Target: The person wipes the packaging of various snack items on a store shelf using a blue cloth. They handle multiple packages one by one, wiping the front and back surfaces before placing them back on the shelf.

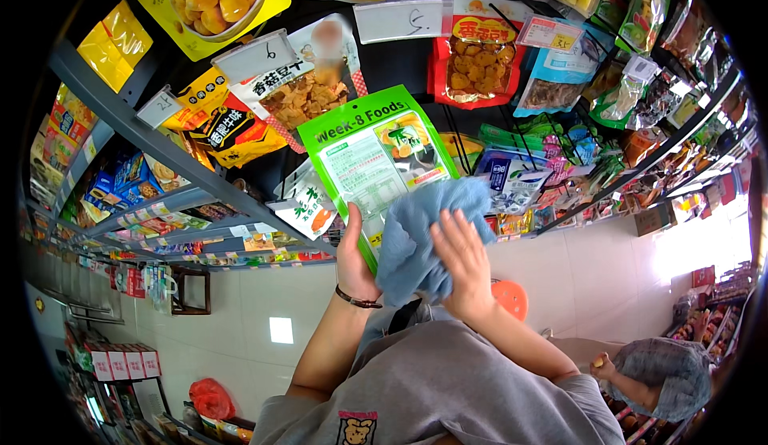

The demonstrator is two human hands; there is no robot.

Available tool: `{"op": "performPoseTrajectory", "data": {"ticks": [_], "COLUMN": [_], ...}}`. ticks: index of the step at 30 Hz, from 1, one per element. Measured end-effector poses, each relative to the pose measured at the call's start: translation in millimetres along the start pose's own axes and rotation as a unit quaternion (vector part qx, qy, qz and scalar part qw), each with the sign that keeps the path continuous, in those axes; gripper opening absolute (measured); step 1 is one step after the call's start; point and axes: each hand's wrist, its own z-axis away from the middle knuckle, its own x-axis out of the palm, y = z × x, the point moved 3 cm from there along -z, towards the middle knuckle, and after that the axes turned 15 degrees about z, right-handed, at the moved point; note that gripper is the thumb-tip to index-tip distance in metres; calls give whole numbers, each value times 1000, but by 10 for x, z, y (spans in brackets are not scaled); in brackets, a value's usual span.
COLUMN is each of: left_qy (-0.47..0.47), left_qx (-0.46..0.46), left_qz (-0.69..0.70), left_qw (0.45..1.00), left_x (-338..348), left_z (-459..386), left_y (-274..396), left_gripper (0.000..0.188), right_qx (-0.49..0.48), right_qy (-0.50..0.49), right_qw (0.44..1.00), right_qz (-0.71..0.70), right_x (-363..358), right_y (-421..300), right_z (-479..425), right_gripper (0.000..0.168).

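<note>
My left hand (355, 260) grips the lower left edge of a bright green snack pouch (366, 151), its thumb lying along the side. The pouch's printed back, with a panel of small text, faces up. A crumpled blue cloth (414, 235) covers the lower right part of the pouch. On that cloth lies my right hand (463, 256), its fingers stretched flat and pressing the cloth against the pouch. Behind the pouch hang a white and red bag of dried tofu (309, 91) and a red snack bag (480, 61). The pouch's lower corner is hidden under the cloth.
Dark metal shelving (180, 163) with hanging snack bags and price tags curves around in front. An orange stool (510, 300) stands on the tiled floor to the right. Another person (657, 379) is at lower right. A wooden stool (191, 291) stands at left.
</note>
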Motion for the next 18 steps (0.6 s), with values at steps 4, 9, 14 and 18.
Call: {"op": "performPoseTrajectory", "data": {"ticks": [4, 9, 14, 18], "left_qy": [-16, 13, -131, -27], "left_qx": [-39, -52, 107, 34], "left_qz": [30, -171, -432, -366], "left_qw": [999, 984, 886, 929], "left_x": [6, -227, -413, -404], "left_z": [34, 127, -28, -29], "left_y": [-21, -97, -16, 36], "left_gripper": [61, 58, 49, 49], "right_qx": [-10, 69, -24, -107], "right_qy": [-37, 29, 12, 32], "right_qw": [999, 992, 999, 993], "right_qz": [-19, -101, -44, -40], "right_x": [-5, -9, -28, 46], "right_y": [8, 204, 25, 25], "right_z": [115, -216, -682, -792], "right_gripper": [93, 92, 93, 87]}}
